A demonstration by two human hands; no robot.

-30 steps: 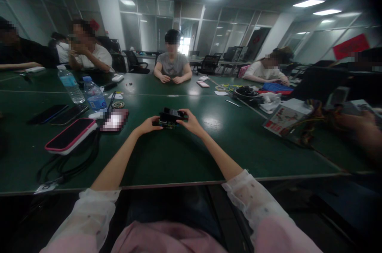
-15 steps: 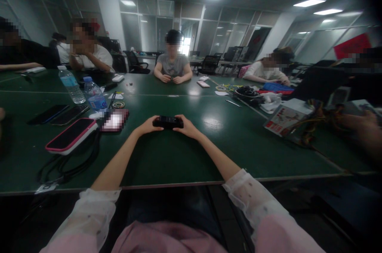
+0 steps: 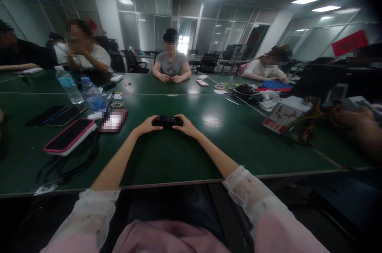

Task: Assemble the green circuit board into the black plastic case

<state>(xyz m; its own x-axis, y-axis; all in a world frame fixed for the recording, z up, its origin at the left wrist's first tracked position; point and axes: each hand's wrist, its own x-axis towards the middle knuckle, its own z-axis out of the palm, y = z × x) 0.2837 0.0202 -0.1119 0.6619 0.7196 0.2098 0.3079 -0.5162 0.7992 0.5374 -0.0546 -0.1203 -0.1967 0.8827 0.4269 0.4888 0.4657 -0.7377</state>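
Note:
A small flat black device (image 3: 167, 121) lies low over the green table (image 3: 167, 157), held at both ends. My left hand (image 3: 148, 124) grips its left end and my right hand (image 3: 185, 125) grips its right end. Both arms stretch straight out from pale sheer sleeves at the table's near edge. Details of the device are too small to make out.
To the left lie a pink-edged phone (image 3: 70, 135), dark phones (image 3: 47, 114), black cables (image 3: 68, 165) and two water bottles (image 3: 69, 85). On the right sit a printed box (image 3: 280, 115) and coloured wires (image 3: 313, 121). Several people sit around the far side.
The device was tilted up with a green board showing under it; it has since been lowered and laid flat between my hands. The view has dipped slightly.

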